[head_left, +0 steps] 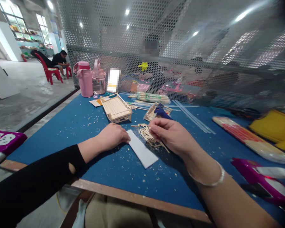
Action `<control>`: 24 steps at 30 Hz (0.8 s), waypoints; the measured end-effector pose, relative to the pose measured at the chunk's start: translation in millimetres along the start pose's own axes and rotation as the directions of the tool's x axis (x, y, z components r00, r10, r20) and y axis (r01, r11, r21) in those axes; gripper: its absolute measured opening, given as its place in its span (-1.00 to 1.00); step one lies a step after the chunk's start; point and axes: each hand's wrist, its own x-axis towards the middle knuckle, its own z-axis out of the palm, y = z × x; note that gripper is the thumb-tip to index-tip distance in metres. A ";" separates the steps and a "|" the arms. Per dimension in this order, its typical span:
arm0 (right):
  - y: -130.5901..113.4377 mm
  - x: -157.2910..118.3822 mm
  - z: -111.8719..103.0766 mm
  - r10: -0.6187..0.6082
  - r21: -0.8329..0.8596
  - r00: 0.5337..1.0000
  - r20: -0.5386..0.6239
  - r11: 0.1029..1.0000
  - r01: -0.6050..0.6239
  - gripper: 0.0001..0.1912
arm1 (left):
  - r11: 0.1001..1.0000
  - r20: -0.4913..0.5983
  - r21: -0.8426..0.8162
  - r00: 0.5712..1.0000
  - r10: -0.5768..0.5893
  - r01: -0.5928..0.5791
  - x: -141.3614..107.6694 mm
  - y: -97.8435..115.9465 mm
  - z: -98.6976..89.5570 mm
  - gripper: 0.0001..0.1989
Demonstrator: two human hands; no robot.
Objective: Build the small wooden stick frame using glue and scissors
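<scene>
A folded white paper strip (142, 150) lies slantwise on the blue table. At its far left corner, my left hand (114, 136) rests with bent fingers, the fingertips pressed on the paper's edge. My right hand (168, 133) is raised a little over a loose pile of short wooden sticks (148, 136), thumb and forefinger pinched together. A tiny pale bit shows at those fingertips, too small to name. Beyond the left hand stands a small tray-like frame made of wooden sticks (117, 108). A smaller stick piece (150, 112) lies behind the right hand, beside a dark blue object (161, 111).
Pink flask (85, 80) and pink-lidded jug (99, 80) stand at the far left corner. Along the back lie a bagged stick bundle (153, 97) and clear strips (194, 117). Rightward are another stick pack (249, 137), a yellow item (274, 128) and a purple device (263, 183). Perforated metal rises behind.
</scene>
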 end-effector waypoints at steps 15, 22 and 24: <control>3.7 -4.3 37.2 0.112 -0.059 0.931 0.346 0.993 -0.098 -0.73 | 0.921 -0.413 0.047 0.847 -0.335 0.387 -4.8 -4.5 -18.5 -0.70; 25.8 15.9 -19.8 0.096 -0.159 0.994 -0.058 0.982 -0.104 -0.59 | 0.999 -0.302 0.008 0.953 0.033 -0.032 -10.0 -0.8 -8.7 -0.75; 25.6 14.5 -17.5 0.069 -0.224 0.995 -0.075 0.971 -0.084 -0.63 | 0.995 -0.153 0.006 0.983 0.103 -0.104 -10.0 0.1 -6.6 -0.74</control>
